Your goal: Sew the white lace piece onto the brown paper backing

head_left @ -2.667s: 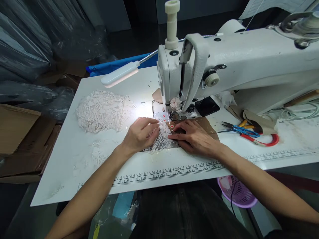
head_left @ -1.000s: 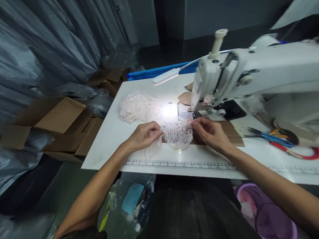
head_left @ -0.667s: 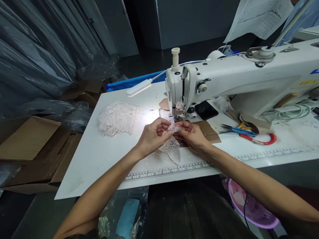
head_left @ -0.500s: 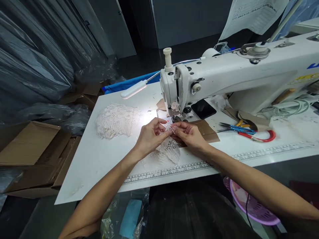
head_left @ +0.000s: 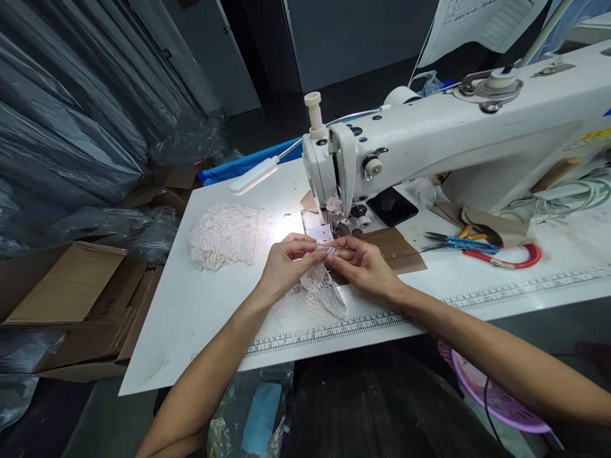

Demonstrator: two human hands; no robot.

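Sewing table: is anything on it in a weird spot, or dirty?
A little, maybe. What looks like a black smartphone lies under the arm of the sewing machine, which seems odd among sewing things. The white tabletop also has a faint smudge near its front left corner, so it looks dirty there.

The left hand (head_left: 285, 267) and right hand (head_left: 365, 268), set apart on either side of the pale lace piece (head_left: 323, 287) a second ago, have come together, fingertips nearly touching, pinching its far edge. The lace piece, laid flat at first and then spread wide between them, is now gathered into narrower folds that drape toward the near side of the desk (head_left: 160, 331), down to the ruler strip (head_left: 305, 338).
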